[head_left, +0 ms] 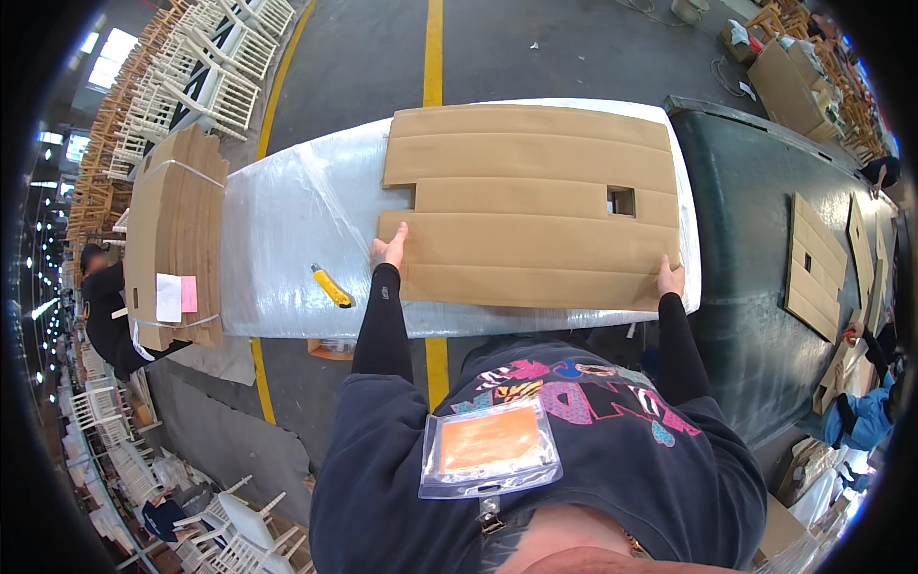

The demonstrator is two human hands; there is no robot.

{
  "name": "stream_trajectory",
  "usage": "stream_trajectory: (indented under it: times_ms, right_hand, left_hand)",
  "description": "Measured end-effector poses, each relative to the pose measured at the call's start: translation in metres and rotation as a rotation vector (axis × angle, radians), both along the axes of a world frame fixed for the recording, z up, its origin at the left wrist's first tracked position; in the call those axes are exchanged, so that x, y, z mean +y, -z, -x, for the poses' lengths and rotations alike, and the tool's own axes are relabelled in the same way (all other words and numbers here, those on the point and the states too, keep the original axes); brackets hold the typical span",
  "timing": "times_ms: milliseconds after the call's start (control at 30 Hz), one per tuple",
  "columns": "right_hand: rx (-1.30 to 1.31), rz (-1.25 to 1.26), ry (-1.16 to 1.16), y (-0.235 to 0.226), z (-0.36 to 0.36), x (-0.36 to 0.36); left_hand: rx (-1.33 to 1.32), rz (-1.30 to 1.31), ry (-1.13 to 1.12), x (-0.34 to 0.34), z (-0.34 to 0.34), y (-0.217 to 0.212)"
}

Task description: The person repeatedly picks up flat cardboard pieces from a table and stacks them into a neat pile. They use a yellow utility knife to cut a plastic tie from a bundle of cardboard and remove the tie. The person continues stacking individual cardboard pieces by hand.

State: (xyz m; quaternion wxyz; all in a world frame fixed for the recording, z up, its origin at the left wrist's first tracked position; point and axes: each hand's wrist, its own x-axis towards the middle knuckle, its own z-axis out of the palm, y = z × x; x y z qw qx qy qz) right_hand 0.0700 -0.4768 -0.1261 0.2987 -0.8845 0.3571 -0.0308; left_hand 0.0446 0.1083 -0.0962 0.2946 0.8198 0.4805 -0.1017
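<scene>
A large brown cardboard sheet [507,234] lies across the table in front of me, creased into long strips. It has a square cutout near its right side and a notch in its left edge. My left hand [389,248] grips the left edge, thumb on top. At the near right corner my right hand [671,277] grips it the same way; the fingers beneath are hidden. Left of the sheet, a yellow box cutter [331,285] rests on the plastic-wrapped table top [287,230].
A strapped stack of folded cardboard [182,239] stands at the table's left end. To the right is a dark green table [736,239] bearing more cardboard pieces [818,268]. White chairs [225,91] are piled at the far left. Other people work at both sides.
</scene>
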Motion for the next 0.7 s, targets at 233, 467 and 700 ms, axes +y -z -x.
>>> stream_trajectory:
  times_ms: [233, 467, 700]
  right_hand:
    - [0.048, -0.206, -0.06, -0.021, -0.003, 0.018]
    - [0.042, -0.31, -0.113, -0.039, -0.006, 0.021]
    - [0.199, -0.251, -0.158, -0.055, -0.007, 0.012]
  left_hand:
    - [-0.017, -0.003, -0.04, 0.014, 0.01, -0.006]
    - [-0.047, 0.024, -0.022, 0.04, 0.013, -0.017]
    - [-0.044, -0.068, 0.093, 0.037, 0.015, -0.026]
